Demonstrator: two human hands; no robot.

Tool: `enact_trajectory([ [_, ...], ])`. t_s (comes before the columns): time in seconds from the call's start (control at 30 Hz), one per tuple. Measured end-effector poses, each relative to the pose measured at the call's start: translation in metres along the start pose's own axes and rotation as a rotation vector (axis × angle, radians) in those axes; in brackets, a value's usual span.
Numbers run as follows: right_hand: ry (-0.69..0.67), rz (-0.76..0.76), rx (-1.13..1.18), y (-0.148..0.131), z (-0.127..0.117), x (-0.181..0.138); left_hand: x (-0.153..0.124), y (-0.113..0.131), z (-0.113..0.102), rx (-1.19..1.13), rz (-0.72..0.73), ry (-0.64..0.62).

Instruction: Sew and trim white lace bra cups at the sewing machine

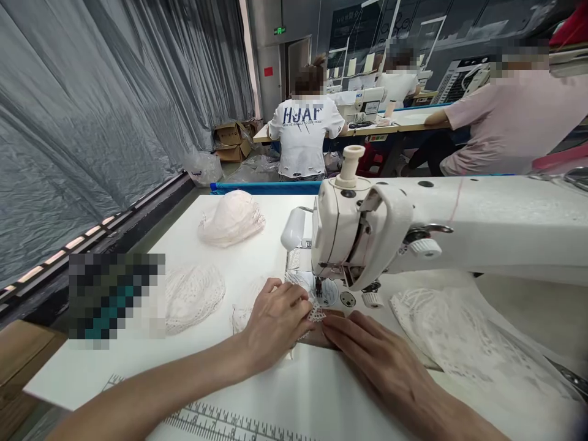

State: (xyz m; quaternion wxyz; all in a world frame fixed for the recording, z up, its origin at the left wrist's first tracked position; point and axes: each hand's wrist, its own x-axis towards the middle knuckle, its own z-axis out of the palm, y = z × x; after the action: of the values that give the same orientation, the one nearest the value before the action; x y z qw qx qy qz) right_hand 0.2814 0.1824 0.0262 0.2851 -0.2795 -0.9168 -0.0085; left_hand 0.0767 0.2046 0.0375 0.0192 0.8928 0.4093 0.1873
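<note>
A white sewing machine (344, 226) stands over the table, its presser foot (318, 286) just beyond my hands. My left hand (278, 321) is closed, with curled fingers pressing a piece of white lace (316, 313) close in front of the foot. Part of that lace is hidden under the fingers, and more sheer fabric (241, 315) spreads out to their left. Flat on the machine bed lies my right hand (381, 355), fingers stretched out, the tips touching the edge of the lace near a brownish plate (321, 337).
A pale padded cup (233, 217) and a lace piece (195, 298) lie left on the white table (220, 373). More lace (450, 331) is heaped under the machine arm. A printed ruler (220, 422) runs along the front. Several people sit at machines beyond.
</note>
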Motion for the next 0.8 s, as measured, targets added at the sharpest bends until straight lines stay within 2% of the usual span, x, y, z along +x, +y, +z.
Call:
enact_trajectory([
  [0.37, -0.027, 0.013, 0.008, -0.002, 0.0007, -0.001, -0.0031, 0.002, 0.0037, 0.132, 0.022, -0.037],
  [0.6, -0.037, -0.023, -0.014, -0.0009, 0.0031, -0.0031, -0.0069, 0.0059, 0.0044, 0.256, 0.126, 0.077],
  [0.8, -0.077, -0.028, -0.029, -0.0018, -0.0004, -0.0014, -0.01, 0.0064, 0.0054, 0.271, 0.146, 0.091],
])
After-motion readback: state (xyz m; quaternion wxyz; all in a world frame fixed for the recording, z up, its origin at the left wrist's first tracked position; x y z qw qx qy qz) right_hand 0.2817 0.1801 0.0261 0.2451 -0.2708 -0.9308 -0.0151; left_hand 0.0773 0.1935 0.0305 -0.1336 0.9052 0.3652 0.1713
